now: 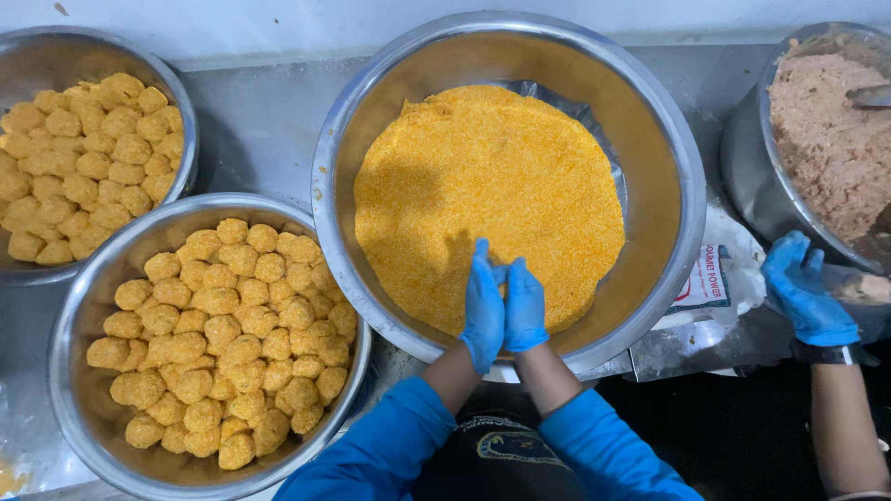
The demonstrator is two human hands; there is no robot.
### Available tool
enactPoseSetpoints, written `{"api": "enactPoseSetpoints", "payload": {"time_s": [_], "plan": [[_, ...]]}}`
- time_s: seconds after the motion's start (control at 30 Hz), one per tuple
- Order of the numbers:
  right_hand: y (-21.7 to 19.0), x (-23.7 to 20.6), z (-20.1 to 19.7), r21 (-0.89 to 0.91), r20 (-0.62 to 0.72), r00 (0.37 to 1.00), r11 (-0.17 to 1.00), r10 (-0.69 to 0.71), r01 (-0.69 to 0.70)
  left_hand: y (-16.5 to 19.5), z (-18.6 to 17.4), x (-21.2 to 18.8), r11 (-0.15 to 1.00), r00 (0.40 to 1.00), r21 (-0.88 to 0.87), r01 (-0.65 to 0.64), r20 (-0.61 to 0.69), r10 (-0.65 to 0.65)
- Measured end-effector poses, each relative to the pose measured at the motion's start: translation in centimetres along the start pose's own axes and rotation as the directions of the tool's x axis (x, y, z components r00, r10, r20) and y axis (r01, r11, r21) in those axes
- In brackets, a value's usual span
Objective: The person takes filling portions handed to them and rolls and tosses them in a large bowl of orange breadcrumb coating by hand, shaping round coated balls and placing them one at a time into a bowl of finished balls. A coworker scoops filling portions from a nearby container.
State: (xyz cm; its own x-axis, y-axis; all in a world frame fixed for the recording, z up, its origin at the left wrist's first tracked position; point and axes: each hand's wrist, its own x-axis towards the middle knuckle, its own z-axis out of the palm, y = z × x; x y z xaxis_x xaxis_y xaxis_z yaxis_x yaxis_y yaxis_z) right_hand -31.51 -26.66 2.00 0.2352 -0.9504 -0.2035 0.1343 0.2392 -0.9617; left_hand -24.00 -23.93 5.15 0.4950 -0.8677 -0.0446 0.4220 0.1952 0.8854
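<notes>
Head view, left hand point(484, 306), right hand point(524, 306) pressed together, contents hidden

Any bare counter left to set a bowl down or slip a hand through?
Little. Bare steel counter shows only behind, between the far-left bowl and crumb bowl. The near-left bowl nearly touches both. Right side crowded: wrapper, mince bowl, co-worker's gloved hand.

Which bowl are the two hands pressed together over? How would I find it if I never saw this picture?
Look along the steel counter for the biggest metal bowl, in the middle. The left hand and right hand, both in blue gloves, are pressed together over its near edge. Unlike the two bowls of coated balls on the left, it holds a flat bed of loose orange crumbs.
</notes>
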Motion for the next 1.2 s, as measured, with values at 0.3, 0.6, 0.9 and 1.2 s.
{"api": "enactPoseSetpoints", "payload": {"time_s": [0.3, 0.6, 0.9, 1.2], "plan": [[-1.2, -1.1, 1.5, 0.605, -0.148, 0.878, 0.744, 0.455, -0.283, -2.7, -1.0, 0.4, 0.994, 0.997, 0.083, 0.072, -0.017, -0.071], [-3.4, -1.6, 1.2, -0.479, 0.073, 0.816, 0.697, -0.574, 0.533, -1.3, -0.6, 0.3, 0.895, 0.936, -0.287, 0.343, 0.19, -0.297], [-2.3, 0.1, 0.7, 0.43, -0.064, 0.926, 0.847, 0.373, -0.311, -0.9, 0.1, -0.3, 0.934, 0.966, 0.276, -0.228, -0.056, 0.252], [-3.3, -1.2, 0.2, 0.201, -0.12, 0.989, 0.973, -0.09, 0.113, -2.7, -0.7, 0.5, 0.999, 1.0, 0.036, -0.009, 0.006, 0.009]]}}
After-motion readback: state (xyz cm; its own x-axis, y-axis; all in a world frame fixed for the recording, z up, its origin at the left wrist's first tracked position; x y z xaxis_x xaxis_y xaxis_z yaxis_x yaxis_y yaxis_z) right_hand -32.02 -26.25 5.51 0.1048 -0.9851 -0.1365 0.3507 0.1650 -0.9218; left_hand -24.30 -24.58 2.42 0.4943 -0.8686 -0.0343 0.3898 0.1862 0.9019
